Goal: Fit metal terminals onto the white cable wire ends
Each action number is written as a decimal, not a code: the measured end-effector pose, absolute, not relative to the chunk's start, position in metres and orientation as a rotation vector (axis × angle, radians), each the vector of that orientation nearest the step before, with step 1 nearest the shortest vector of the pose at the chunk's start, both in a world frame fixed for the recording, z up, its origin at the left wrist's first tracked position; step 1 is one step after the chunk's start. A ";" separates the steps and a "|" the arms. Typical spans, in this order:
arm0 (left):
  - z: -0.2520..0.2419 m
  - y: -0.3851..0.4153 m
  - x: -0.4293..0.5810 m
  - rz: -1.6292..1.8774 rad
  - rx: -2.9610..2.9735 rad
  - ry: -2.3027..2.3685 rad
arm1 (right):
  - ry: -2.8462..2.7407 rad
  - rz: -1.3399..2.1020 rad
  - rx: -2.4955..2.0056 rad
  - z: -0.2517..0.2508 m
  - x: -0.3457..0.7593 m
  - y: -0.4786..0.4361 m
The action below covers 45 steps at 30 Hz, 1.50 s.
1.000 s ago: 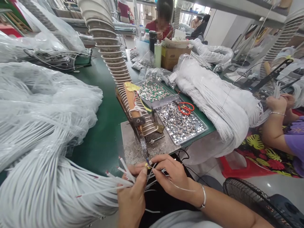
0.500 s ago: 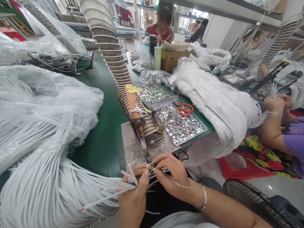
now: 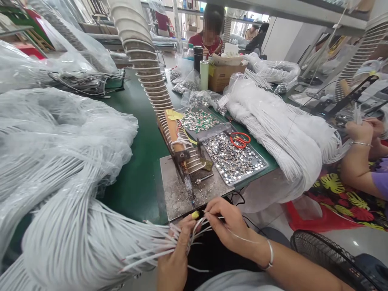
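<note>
My left hand (image 3: 177, 250) is closed around a bundle of white cables (image 3: 139, 238), several of their ends sticking out past the thumb. A yellow finger cot (image 3: 195, 215) covers one of its fingertips. Just to the right, my right hand (image 3: 227, 220) pinches a thin wire (image 3: 242, 237), which trails out across the wrist side. Loose white cable ends lie between the two hands. Above them, the soldering iron (image 3: 188, 188) points down in its stand, its tip apart from my fingers. Whatever small part sits at my right fingertips is too small to make out.
A tray of small metal connectors (image 3: 236, 159) with orange-handled scissors (image 3: 240, 140) lies right of the iron. Green circuit boards (image 3: 200, 119) lie behind it. A ribbed duct (image 3: 147, 68) hangs over the iron. Cable bundles (image 3: 273, 121) cover the right side; a co-worker's hands (image 3: 363, 131) are farther right.
My hands have drawn slightly down and away from the iron's tip, and my fingertips have separated. The cable ends in my left hand now point toward the right. The whole view has shifted slightly.
</note>
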<state>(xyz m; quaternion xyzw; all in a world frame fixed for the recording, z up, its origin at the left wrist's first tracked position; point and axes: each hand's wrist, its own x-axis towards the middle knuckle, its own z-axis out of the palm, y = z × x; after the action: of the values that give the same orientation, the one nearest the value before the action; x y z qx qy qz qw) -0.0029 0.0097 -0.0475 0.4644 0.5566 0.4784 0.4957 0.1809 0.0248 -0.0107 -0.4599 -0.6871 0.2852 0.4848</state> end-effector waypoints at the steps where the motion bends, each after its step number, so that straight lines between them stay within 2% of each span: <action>1: -0.049 0.007 -0.006 1.167 1.040 1.318 | -1.753 0.680 -1.178 -0.015 0.188 0.022; 4: -0.054 -0.002 -0.016 1.147 0.817 1.222 | -2.116 0.619 -1.434 -0.028 0.210 0.015; 7: -0.055 -0.010 -0.023 1.048 0.820 1.203 | -2.250 0.652 -1.552 -0.033 0.218 0.010; 14: -0.036 -0.010 -0.018 0.792 1.066 1.264 | -1.899 1.010 -1.075 -0.001 0.164 0.016; 25: -0.014 -0.004 -0.017 0.650 1.215 1.198 | -1.581 1.290 -1.123 0.008 0.169 0.014; 32: -0.011 0.002 -0.006 0.736 1.079 1.248 | -1.404 1.486 -1.168 -0.003 0.180 0.010; 41: -0.021 0.004 -0.012 0.735 1.116 1.309 | -1.494 1.404 -1.149 -0.005 0.180 0.011; 45: -0.019 0.002 -0.007 0.756 1.203 1.332 | -1.374 1.509 -1.099 -0.010 0.180 0.016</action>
<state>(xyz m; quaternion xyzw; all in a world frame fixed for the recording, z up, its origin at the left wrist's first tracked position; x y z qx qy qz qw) -0.0070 0.0024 -0.0192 0.5108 0.5656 0.3210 0.5622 0.1799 0.0155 -0.0104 -0.4344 -0.5433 0.5966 0.4002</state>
